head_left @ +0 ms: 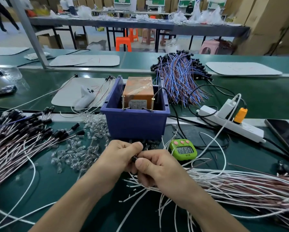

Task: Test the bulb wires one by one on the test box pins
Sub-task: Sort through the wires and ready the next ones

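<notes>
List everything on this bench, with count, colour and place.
bin: one, blue, centre
box: one, orange, inside bin
pins: two, brass, upright at bin's near wall
timer: one, green, right of hands
power strip: one, white, right
phone: one, black, far right
bulbs: many, clear, left of hands
left wires: pile, white-pink, black holders, left
back wires: pile, blue-red, behind bin, right
right wires: bundle, white-red, under right hand
mats: several, grey, back
holder: one, black, between hands
left hand: pinches holder
right hand: pinches holder
</notes>
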`<action>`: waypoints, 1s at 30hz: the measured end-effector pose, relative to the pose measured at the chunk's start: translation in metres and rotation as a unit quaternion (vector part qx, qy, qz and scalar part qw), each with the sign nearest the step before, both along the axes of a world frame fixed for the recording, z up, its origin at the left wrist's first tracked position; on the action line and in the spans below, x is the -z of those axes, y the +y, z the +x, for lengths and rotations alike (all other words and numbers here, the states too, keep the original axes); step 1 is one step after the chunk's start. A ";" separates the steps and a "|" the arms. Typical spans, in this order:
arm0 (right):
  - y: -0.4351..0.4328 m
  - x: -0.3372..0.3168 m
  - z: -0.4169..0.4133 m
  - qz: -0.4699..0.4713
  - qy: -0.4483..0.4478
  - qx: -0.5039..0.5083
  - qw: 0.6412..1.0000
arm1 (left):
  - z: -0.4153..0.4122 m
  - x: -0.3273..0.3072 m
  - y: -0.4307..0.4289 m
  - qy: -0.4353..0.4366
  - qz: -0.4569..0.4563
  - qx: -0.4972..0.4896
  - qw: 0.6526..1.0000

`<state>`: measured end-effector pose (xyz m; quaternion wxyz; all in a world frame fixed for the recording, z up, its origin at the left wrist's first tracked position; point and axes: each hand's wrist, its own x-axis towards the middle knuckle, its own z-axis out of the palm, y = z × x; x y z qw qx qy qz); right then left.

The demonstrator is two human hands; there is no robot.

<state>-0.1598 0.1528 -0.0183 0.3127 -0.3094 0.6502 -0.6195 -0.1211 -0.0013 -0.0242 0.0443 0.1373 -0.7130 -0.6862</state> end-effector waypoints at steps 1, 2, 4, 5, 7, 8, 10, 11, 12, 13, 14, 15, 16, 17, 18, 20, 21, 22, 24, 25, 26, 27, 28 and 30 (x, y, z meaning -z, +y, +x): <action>0.001 0.000 -0.001 0.001 -0.010 -0.007 1.000 | 0.000 0.000 0.000 -0.011 0.021 0.002 1.000; 0.002 -0.001 -0.002 0.005 -0.016 -0.014 1.000 | 0.000 -0.001 0.001 -0.012 0.026 0.004 1.000; 0.003 -0.002 -0.003 0.029 -0.003 -0.012 1.000 | 0.002 -0.001 0.000 0.021 -0.049 -0.006 0.999; 0.003 -0.002 -0.004 0.047 0.015 -0.002 0.999 | 0.003 -0.001 -0.001 0.048 -0.132 -0.016 0.990; 0.002 0.000 -0.004 0.075 0.057 0.018 0.995 | 0.006 -0.001 -0.003 0.107 -0.276 -0.047 0.954; 0.002 0.000 -0.004 0.083 0.077 0.021 0.993 | 0.008 -0.002 -0.004 0.132 -0.308 -0.057 0.941; 0.003 -0.002 -0.004 0.097 0.102 0.011 0.990 | 0.008 0.000 -0.006 0.147 -0.309 -0.060 0.938; 0.005 -0.004 -0.004 0.104 0.105 0.000 0.989 | 0.006 0.003 -0.005 0.138 -0.278 -0.057 0.949; 0.007 -0.006 -0.005 0.107 0.100 -0.010 0.989 | 0.004 0.005 -0.003 0.118 -0.230 -0.053 0.965; 0.008 -0.008 -0.006 0.101 0.087 -0.016 0.991 | 0.002 0.007 0.001 0.094 -0.170 -0.050 0.980; 0.010 -0.010 -0.006 0.090 0.070 -0.016 0.993 | -0.001 0.008 0.004 0.073 -0.099 -0.043 0.991; 0.011 -0.011 -0.007 0.077 0.050 -0.013 0.996 | -0.004 0.008 0.006 0.055 -0.038 -0.031 0.997; 0.011 -0.012 -0.007 0.066 0.029 -0.011 0.997 | -0.006 0.008 0.009 0.047 0.000 -0.019 0.999; 0.010 -0.012 -0.007 0.059 0.016 -0.010 0.998 | -0.006 0.009 0.011 0.046 0.013 -0.011 0.999; 0.010 -0.013 -0.006 0.060 0.011 -0.009 0.998 | -0.006 0.011 0.011 0.049 0.007 -0.012 0.999; 0.010 -0.012 -0.008 0.094 0.050 0.001 0.994 | -0.005 0.012 0.006 0.070 -0.047 -0.042 0.996; 0.011 -0.013 -0.009 0.123 0.086 0.010 0.989 | -0.004 0.010 0.002 0.082 -0.064 -0.070 0.992; 0.013 -0.014 -0.011 0.148 0.115 0.016 0.982 | -0.002 0.008 -0.003 0.094 -0.065 -0.104 0.988; 0.018 -0.017 -0.013 0.153 0.111 0.017 0.982 | 0.001 0.004 -0.015 0.105 -0.079 -0.152 0.980; 0.019 -0.020 -0.014 0.141 0.096 0.015 0.985 | 0.001 0.002 -0.018 0.103 -0.103 -0.159 0.977; 0.019 -0.022 -0.014 0.133 0.088 0.014 0.987 | 0.002 0.002 -0.020 0.095 -0.147 -0.160 0.971; 0.019 -0.023 -0.013 0.137 0.095 0.013 0.986 | 0.003 0.003 -0.020 0.081 -0.216 -0.164 0.959; 0.018 -0.023 -0.013 0.148 0.107 0.009 0.983 | 0.003 0.006 -0.018 0.065 -0.294 -0.175 0.937; 0.017 -0.023 -0.009 0.175 0.131 -0.007 0.976 | 0.001 0.011 -0.012 0.038 -0.401 -0.217 0.889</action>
